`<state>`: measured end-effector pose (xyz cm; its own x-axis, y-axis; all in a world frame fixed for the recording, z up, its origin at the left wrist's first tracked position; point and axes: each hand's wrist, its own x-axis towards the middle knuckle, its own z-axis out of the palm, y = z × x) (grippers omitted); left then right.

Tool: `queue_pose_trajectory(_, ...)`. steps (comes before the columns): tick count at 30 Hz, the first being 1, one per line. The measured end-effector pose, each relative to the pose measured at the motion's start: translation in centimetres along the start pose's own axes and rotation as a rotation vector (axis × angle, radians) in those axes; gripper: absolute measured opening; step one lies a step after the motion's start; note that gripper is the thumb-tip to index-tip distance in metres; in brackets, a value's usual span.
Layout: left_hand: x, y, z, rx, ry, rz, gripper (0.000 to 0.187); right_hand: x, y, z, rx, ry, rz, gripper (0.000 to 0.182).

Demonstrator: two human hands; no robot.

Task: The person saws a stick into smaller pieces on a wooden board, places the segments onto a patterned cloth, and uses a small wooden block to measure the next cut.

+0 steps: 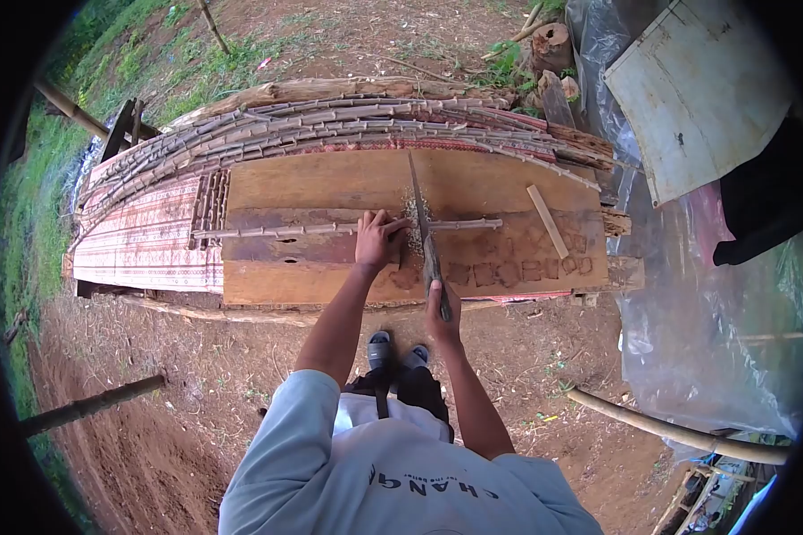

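My left hand [380, 239] is closed round a knobbly cassava stem [308, 229] and presses it down on a wooden board [321, 183]. The stem lies crosswise, its right end reaching past the saw. My right hand [441, 312] is wrapped round the handle of a hand saw [425, 227]. The saw's long blade points away from me and crosses the stem just right of my left fingers. Pale sawdust [411, 205] is scattered on the board around the blade.
Short cut stem pieces [209, 201] lie side by side at the board's left edge, on a red-and-white patterned cloth [143, 232]. Long stems [268, 129] are heaped along the far side. A thin wooden strip [547, 221] rests at the right. Plastic sheeting [687, 312] hangs beyond.
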<state>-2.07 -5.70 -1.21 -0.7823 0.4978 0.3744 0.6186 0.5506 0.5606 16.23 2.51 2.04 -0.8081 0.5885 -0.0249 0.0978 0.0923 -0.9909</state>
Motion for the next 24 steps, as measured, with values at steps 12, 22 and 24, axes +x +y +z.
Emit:
queue_pose_trajectory(12, -0.1, 0.3, 0.0, 0.007, 0.015, 0.026, 0.018, 0.8, -0.4, 0.8, 0.021, 0.090, 0.021, 0.038)
queue_pose_trajectory(22, -0.1, 0.2, 0.2, 0.010, 0.029, 0.039, 0.018, -1.0, -0.1, 0.2, 0.006, 0.069, 0.045, 0.035)
queue_pose_trajectory(24, -0.1, 0.1, 0.2, 0.018, 0.040, 0.057, 0.018, 0.6, 0.0, 0.6, -0.035, 0.052, -0.004, 0.035)
